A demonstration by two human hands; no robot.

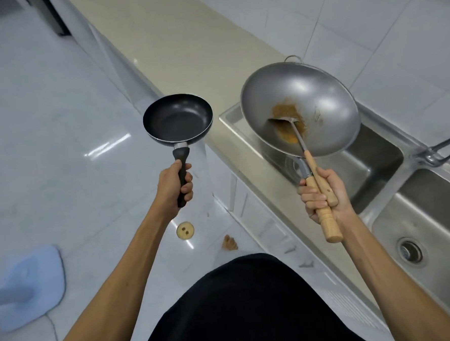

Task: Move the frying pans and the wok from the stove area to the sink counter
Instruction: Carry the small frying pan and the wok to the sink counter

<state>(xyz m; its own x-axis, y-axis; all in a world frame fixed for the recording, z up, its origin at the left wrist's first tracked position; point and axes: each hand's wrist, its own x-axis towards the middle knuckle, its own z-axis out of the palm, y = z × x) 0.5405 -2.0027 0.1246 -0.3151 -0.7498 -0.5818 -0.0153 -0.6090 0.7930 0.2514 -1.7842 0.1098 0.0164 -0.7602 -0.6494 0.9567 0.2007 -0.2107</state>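
My left hand [176, 190] grips the black handle of a small dark non-stick frying pan [177, 118], held level over the floor just left of the counter edge. My right hand [323, 194] holds the wooden handle of a large grey steel wok [300, 109], together with the wooden handle of a metal spatula [287, 123] that lies inside it. The wok has a brown rusty patch at its bottom and hangs above the left basin of the steel sink [371, 166]. The beige sink counter [179, 49] stretches away beyond both pans.
A double-basin sink with a tap [433, 152] lies at right, its near basin showing a drain [410, 251]. White wall tiles rise behind the counter. On the glossy floor lie a blue mat [28, 285] and a round floor drain [185, 230]. White cabinet fronts run below the counter.
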